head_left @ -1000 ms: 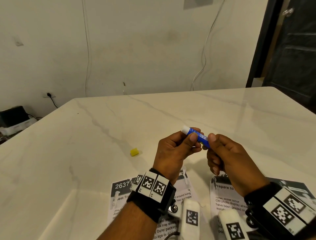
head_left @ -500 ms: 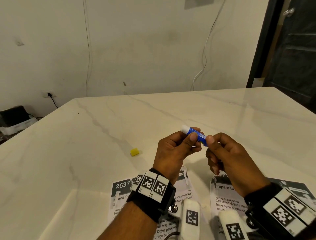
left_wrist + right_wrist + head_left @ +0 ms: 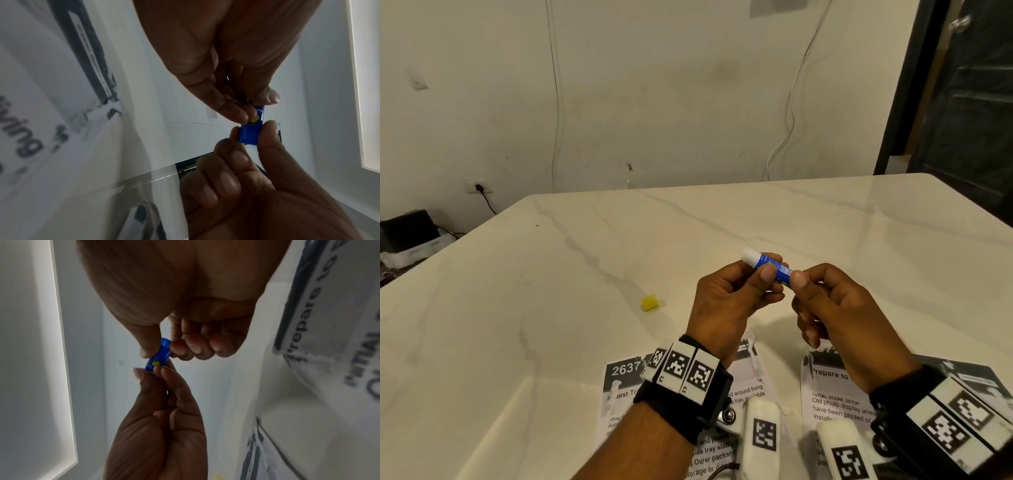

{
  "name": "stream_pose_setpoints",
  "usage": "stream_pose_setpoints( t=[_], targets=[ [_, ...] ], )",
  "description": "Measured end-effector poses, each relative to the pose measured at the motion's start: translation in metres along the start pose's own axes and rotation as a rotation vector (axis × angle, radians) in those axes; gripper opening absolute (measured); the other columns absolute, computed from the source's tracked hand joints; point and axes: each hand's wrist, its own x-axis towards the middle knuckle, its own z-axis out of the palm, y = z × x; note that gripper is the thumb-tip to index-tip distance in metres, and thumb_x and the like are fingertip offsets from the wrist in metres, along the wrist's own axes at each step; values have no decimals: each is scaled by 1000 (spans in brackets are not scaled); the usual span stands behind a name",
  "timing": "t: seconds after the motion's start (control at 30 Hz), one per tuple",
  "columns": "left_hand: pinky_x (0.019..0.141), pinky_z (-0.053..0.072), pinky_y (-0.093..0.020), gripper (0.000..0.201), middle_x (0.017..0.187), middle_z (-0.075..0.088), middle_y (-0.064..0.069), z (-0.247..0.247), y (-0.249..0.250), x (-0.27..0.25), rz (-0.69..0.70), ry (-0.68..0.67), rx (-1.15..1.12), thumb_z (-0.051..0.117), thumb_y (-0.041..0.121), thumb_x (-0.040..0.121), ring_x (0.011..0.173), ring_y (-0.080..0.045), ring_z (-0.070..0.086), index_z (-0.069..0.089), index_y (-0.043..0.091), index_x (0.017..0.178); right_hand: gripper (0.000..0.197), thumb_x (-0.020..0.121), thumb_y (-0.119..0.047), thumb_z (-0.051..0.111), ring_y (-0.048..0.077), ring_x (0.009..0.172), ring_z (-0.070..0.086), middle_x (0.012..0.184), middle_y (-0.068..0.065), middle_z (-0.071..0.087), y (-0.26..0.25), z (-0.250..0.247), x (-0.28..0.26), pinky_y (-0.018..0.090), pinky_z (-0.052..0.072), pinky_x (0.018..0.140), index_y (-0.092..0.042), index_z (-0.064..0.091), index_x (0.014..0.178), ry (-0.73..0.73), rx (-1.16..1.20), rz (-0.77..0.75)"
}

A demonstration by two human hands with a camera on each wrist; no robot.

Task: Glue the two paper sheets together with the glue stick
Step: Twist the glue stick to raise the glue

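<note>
Holding a blue glue stick (image 3: 770, 265) above a marble table (image 3: 585, 274), the left hand (image 3: 729, 301) grips the barrel between thumb and fingers, white glue tip pointing up and away. The right hand (image 3: 835, 315) pinches the stick's lower end; compared with a second ago its fingers have shifted round that end, which suggests it is twisting the base to raise the glue. Glue has probably not touched paper yet. Two printed sheets (image 3: 839, 394) lie flat below the wrists, apart from each other. A small yellow cap (image 3: 650, 303) sits to the left.
</note>
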Motion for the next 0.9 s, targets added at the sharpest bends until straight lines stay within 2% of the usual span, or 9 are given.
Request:
stream_pose_setpoints(
  t=[0.2, 0.3, 0.4, 0.5, 0.7, 0.77, 0.9],
  targets=[
    [82, 56, -30, 33, 89, 70, -10, 1, 0, -1, 5, -8, 10, 68, 29, 81, 76, -15, 64, 74, 12, 109, 52, 91, -62, 44, 24, 51, 43, 55, 6, 48, 1, -2, -1, 36, 44, 58, -17, 64, 76, -12, -23, 36],
    [82, 56, -30, 33, 90, 71, -8, 1, 0, 0, 10, -8, 2, 68, 28, 82, 76, -15, 64, 73, 10, 109, 49, 87, -63, 46, 21, 51, 43, 58, 5, 51, -2, 0, -2, 35, 44, 57, -20, 68, 85, -13, -10, 40],
    [82, 57, -30, 31, 95, 73, -8, 0, 1, 0, 11, -1, 11, 68, 28, 82, 78, -15, 65, 74, 12, 108, 41, 83, -59, 55, 19, 51, 44, 61, 4, 53, -3, 0, -2, 35, 43, 55, -23, 70, 95, -13, 9, 12],
    [82, 56, -30, 31, 94, 73, -9, -1, 2, 0, 12, -3, 21, 68, 29, 82, 79, -15, 66, 74, 12, 108, 39, 85, -55, 56, 20, 51, 44, 60, 5, 53, -1, 0, -2, 36, 43, 56, -17, 68, 89, -7, -8, -6],
    [79, 56, -28, 34, 82, 70, -5, 0, 2, -1, 3, -3, 24, 69, 30, 80, 78, -16, 65, 74, 12, 108, 52, 91, -61, 45, 26, 54, 44, 57, 8, 52, 0, 0, -2, 37, 44, 60, -17, 67, 74, -25, -18, 32],
    [81, 56, -28, 33, 85, 71, -7, 0, 2, -1, 4, -6, 18, 69, 29, 81, 79, -16, 65, 74, 11, 109, 48, 91, -58, 46, 24, 54, 45, 60, 7, 57, -1, 1, -2, 35, 45, 58, -18, 69, 79, -40, -4, 30],
    [85, 56, -34, 37, 94, 73, -9, 0, 7, -3, -2, -11, 29, 70, 27, 82, 85, -17, 69, 72, 8, 113, 37, 93, -49, 48, 23, 55, 51, 73, 8, 67, 0, 2, -1, 34, 45, 54, -19, 70, 102, -80, 49, -4]
  ],
)
